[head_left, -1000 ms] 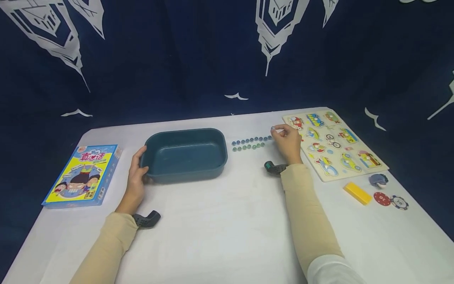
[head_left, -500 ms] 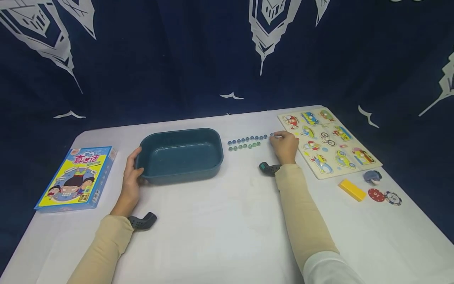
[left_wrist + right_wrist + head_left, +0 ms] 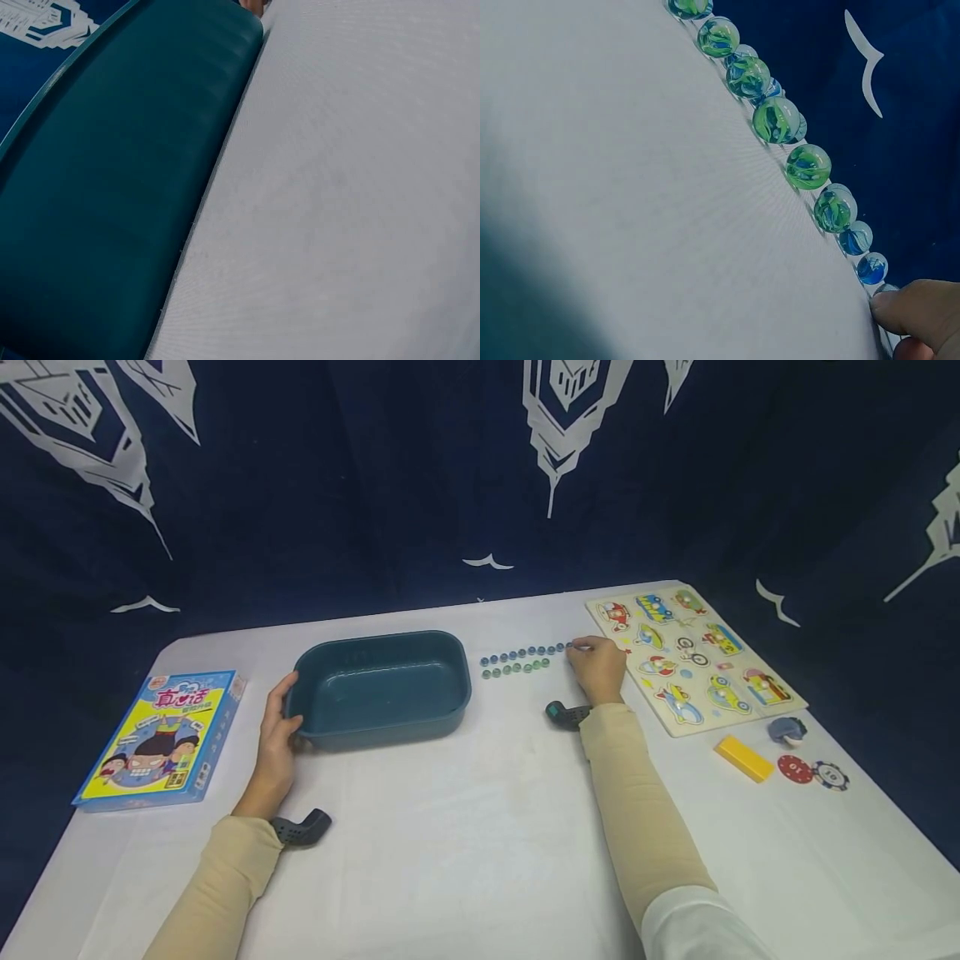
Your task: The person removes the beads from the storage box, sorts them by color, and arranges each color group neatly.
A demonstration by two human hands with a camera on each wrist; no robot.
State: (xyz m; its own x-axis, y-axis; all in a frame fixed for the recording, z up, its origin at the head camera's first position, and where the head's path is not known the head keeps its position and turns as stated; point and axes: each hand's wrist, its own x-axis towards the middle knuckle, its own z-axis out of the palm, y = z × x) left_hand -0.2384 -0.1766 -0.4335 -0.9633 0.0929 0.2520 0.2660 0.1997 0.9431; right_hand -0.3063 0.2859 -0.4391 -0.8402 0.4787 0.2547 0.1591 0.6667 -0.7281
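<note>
My left hand point(image 3: 275, 747) holds the left end of a dark teal plastic basin point(image 3: 390, 727), thumb at its front corner and index finger up by the rim. The other fingers are hidden. A row of blue marbles point(image 3: 522, 653) lies right of the basin, behind a shorter row of green marbles point(image 3: 507, 669). At the right end of the blue row, my right hand point(image 3: 600, 670) pinches one more marble point(image 3: 887, 289), mostly covered by the thumb in the right wrist view. It sits close beside the last blue marble point(image 3: 872, 268).
A yellow and blue card-game box point(image 3: 161, 735) lies left. A wooden picture puzzle board point(image 3: 637, 685) is just right of my right hand. Nearer the right edge are a yellow block point(image 3: 744, 759), a small blue-grey figure point(image 3: 787, 730), a red chip point(image 3: 795, 769) and a black-and-white chip point(image 3: 831, 776).
My right hand has come down from above the table and brought its marble leftward against the end of the blue row. The left hand stays on the basin. The head view has shifted slightly.
</note>
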